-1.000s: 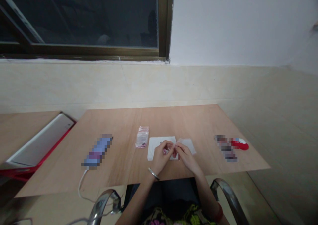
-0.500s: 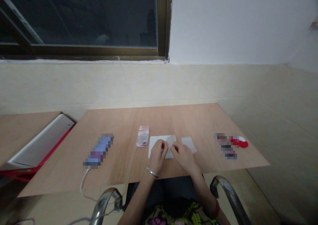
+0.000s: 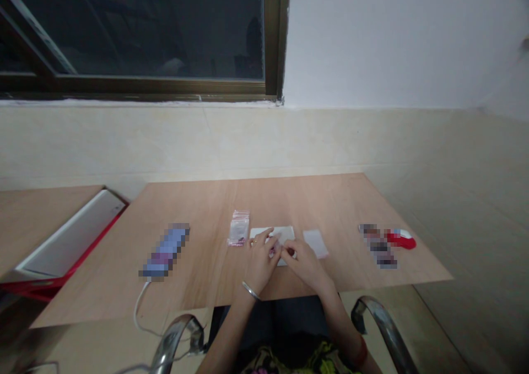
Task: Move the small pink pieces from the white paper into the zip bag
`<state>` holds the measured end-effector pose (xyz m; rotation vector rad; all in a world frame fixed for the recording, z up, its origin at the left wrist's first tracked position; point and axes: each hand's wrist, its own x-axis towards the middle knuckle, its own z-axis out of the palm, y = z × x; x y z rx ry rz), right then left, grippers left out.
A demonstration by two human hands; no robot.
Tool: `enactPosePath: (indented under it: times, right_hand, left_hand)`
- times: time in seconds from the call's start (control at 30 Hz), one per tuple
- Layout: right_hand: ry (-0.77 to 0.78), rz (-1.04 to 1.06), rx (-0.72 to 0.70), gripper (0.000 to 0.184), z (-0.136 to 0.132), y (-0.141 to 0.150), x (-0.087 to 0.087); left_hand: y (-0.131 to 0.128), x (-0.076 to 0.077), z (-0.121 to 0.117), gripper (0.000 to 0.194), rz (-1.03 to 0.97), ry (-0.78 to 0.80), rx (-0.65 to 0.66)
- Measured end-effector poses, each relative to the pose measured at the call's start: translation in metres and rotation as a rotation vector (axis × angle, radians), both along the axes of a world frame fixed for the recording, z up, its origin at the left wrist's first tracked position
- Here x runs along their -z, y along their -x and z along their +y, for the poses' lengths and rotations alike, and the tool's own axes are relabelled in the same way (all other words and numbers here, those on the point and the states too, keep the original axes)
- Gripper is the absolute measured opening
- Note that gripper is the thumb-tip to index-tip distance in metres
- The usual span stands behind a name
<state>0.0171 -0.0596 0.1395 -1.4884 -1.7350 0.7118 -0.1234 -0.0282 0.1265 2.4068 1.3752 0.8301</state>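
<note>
Small translucent piece (image 3: 276,244), pinkish in parts, at center over the white sheet (image 3: 290,232), between the hands; detail too small to read. Right hand (image 3: 285,247): thumb and index pinched on its edge. Left hand (image 3: 270,247): fingers spread around it, can't tell if the thumb grips. Hands nearly meet. From there: clear zip bags (image 3: 238,228) at 10 o'clock, translucent sheet (image 3: 316,243) at 3, pixelated phone (image 3: 166,250) farther at 9, all flat on the tabletop (image 3: 202,214).
</note>
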Motion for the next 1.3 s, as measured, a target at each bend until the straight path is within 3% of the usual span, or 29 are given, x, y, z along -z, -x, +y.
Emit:
enactPosePath:
  times: [0.1, 0.2, 0.3, 0.43, 0.57, 0.63, 0.7, 0.87, 0.93, 1.0, 1.17, 1.3]
  right_hand:
    - [-0.086, -0.006, -0.006, 0.006, 0.001, -0.005, -0.003]
    - [-0.154, -0.059, -0.029, 0.047, 0.003, -0.010, -0.006]
    - [-0.166, -0.136, -0.063, 0.063, 0.006, -0.011, -0.003]
    - [-0.227, -0.168, -0.041, 0.054, 0.011, -0.008, 0.005]
    - [-0.296, -0.130, 0.068, 0.038, 0.013, -0.010, 0.012]
    - [-0.325, -0.095, 0.169, 0.034, 0.014, -0.014, 0.016]
    - [-0.345, -0.039, 0.276, 0.038, 0.014, -0.017, 0.020]
    - [-0.420, 0.172, 0.469, 0.034, 0.017, -0.019, 0.027]
    - [-0.436, 0.221, 0.497, 0.028, 0.018, -0.018, 0.028]
    - [-0.433, 0.233, 0.503, 0.027, 0.018, -0.018, 0.029]
    - [-0.390, 0.201, 0.484, 0.038, 0.018, -0.017, 0.036]
    - [-0.343, 0.111, 0.445, 0.044, 0.018, -0.016, 0.043]
  left_hand:
    - [0.002, -0.002, 0.002, 0.038, 0.018, -0.009, -0.018]
    - [0.006, -0.006, 0.006, 0.038, 0.024, 0.019, -0.014]
    - [0.010, -0.011, 0.009, 0.038, 0.023, 0.070, 0.014]
    - [0.011, -0.019, 0.009, 0.027, -0.064, 0.098, 0.060]
    - [0.016, -0.018, 0.012, 0.021, -0.380, 0.085, 0.007]
    - [0.021, -0.005, 0.016, 0.028, -0.503, 0.081, -0.123]
    - [0.028, 0.019, 0.021, 0.031, -0.493, 0.106, -0.217]
    - [0.037, 0.100, 0.024, 0.017, -0.296, 0.225, -0.140]
    - [0.035, 0.121, 0.020, 0.017, -0.264, 0.227, -0.143]
    - [0.032, 0.129, 0.016, 0.017, -0.236, 0.213, -0.134]
    - [0.029, 0.118, 0.013, 0.017, -0.239, 0.225, -0.087]
    - [0.025, 0.076, 0.016, 0.022, -0.430, 0.195, -0.174]
